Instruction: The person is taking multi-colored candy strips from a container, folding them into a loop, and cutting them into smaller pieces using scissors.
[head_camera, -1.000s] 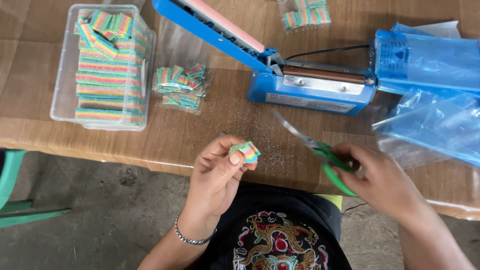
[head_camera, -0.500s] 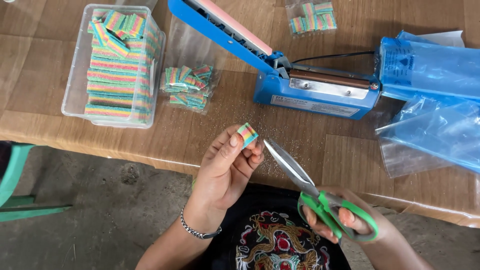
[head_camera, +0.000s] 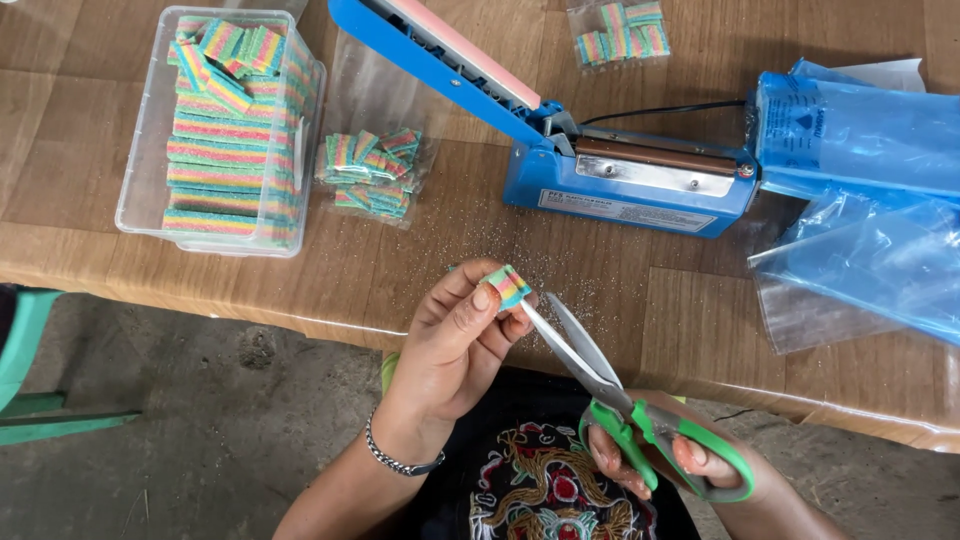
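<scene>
My left hand (head_camera: 455, 345) pinches a small stack of rainbow-striped candy strips (head_camera: 507, 286) between thumb and fingertips, above the table's front edge. My right hand (head_camera: 690, 470) grips green-handled scissors (head_camera: 610, 395) low at the right. The blades are open, and their tips reach up to the underside of the candy stack. A silver bracelet circles my left wrist.
A clear plastic box (head_camera: 150, 200) full of rainbow candy strips stands at the left. Beside it lies a small clear bag of cut candy (head_camera: 370, 170). A blue heat sealer (head_camera: 625, 180) with its arm raised sits at centre. Blue plastic bags (head_camera: 870, 190) lie right; another filled bag (head_camera: 622, 28) lies at the top.
My right hand swung the scissors from the right side of the table down toward my lap, blades now pointing up at the candy. My left hand lifted the candy slightly.
</scene>
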